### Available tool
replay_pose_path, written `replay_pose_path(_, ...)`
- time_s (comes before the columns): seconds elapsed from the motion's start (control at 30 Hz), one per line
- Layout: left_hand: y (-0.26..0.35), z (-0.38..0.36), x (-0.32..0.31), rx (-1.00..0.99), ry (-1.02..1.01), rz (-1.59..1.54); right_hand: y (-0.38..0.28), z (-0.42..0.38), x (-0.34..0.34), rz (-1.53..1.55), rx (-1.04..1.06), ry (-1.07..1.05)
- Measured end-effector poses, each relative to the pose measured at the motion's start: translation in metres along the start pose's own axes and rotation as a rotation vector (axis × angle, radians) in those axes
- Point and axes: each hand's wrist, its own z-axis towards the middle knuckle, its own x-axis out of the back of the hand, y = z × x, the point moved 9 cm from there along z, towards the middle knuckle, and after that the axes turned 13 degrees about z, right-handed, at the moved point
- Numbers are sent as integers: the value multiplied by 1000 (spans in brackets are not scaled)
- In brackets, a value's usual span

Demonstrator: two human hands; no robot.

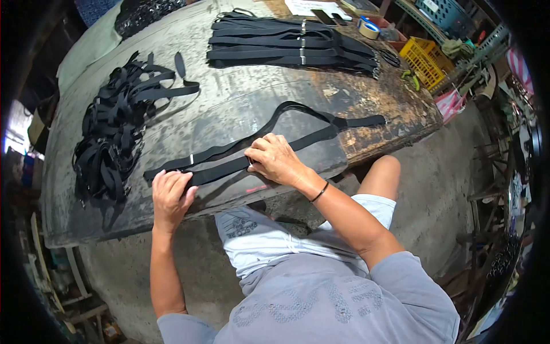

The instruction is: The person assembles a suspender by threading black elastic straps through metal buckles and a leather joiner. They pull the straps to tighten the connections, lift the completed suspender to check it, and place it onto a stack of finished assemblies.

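The strap set lies stretched along the near edge of the table; the left hand is closed on its left end, and the right hand pinches its near band around the middle, fingers together on the webbing. Beyond the strap set sits the neat stack of straps, left of it the tangled heap of straps, and beyond its right end the yellow crate
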Motion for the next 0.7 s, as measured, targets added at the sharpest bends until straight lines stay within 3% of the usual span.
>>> replay_pose_path(0.37,-11,-2,-4,54,-13,15,52,-46,73,-61,-59,79)
replay_pose_path(0.7,-13,2,-12,68,-79,69,73,-59,86,-48,-95,106)
